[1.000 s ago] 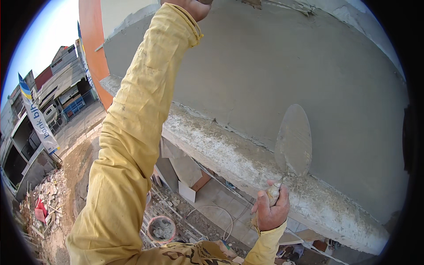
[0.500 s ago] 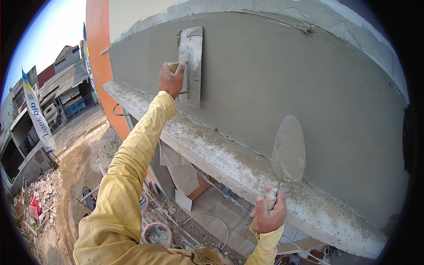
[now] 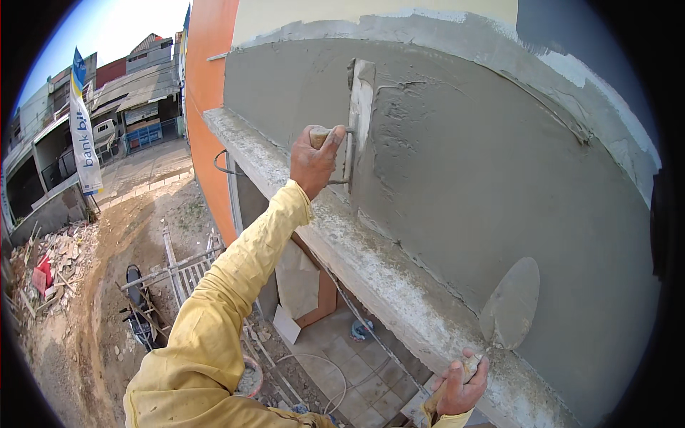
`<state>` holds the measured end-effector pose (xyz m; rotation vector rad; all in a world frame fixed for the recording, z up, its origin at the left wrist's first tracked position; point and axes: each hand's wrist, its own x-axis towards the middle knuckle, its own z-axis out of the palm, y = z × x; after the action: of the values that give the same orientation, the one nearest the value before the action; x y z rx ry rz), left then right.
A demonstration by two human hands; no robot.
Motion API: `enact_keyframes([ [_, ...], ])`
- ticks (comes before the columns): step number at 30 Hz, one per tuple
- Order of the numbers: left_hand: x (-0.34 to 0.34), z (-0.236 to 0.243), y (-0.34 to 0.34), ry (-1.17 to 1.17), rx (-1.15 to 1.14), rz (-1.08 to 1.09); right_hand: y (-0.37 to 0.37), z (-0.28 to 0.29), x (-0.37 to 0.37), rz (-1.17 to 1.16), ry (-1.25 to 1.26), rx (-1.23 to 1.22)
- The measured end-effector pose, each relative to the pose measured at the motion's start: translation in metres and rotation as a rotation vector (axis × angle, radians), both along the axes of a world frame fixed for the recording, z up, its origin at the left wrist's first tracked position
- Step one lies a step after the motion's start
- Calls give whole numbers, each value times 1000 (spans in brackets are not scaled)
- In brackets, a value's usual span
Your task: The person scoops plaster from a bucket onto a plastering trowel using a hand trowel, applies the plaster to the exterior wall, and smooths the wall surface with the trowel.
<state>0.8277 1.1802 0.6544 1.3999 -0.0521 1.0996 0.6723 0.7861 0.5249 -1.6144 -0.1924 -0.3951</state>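
My left hand [image 3: 314, 162] is wrapped around the wooden handle of a rectangular plastering trowel [image 3: 363, 100]. Its steel blade stands nearly upright against the grey plastered wall [image 3: 471, 178], tilted so that I see it narrow. Right beside the blade, the wet plaster is rough and ridged; farther right it is smooth. Low on the right, my right hand [image 3: 460, 389] grips the handle of a rounded mason's trowel [image 3: 512, 303]. That blade points up, smeared with grey mortar, in front of the wall just above the ledge. Both sleeves are yellow.
A rough concrete ledge [image 3: 385, 267] runs slantwise below the plaster. An orange wall [image 3: 207, 135] borders it on the left. Far below are a bucket of mortar [image 3: 250, 378], a motorcycle [image 3: 143, 307], a bamboo frame [image 3: 178, 267], rubble [image 3: 61, 264] and a tall banner [image 3: 84, 135].
The view has shifted, so wall and ledge sit farther right. The plastering trowel has tilted from broad to narrow, and ridged plaster now shows beside it. Both hands keep their tools.
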Motion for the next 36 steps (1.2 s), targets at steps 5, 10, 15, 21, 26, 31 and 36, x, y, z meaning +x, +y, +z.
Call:
enact_keyframes([
  [5, 44, 21, 139, 56, -196, 71, 17, 21, -5, -138, -122, -80],
  [10, 85, 39, 198, 172, -244, 70, 0, -2, 5, -268, 16, -141],
  [15, 117, 47, 211, 222, -153, 35, -9, -14, 11, -156, 98, 132],
  [21, 110, 50, 177, 266, -71, -42, -10, -14, 11, -297, 17, -173],
  [26, 85, 60, 93, 184, 66, -122, 11, 7, 2, -226, 100, 35],
  [31, 50, 60, 9, 173, 167, -137, 19, 0, 6, -176, -25, 109],
  [36, 20, 56, -99, 137, 225, -160, 9, 0, 1, -90, -58, 35],
])
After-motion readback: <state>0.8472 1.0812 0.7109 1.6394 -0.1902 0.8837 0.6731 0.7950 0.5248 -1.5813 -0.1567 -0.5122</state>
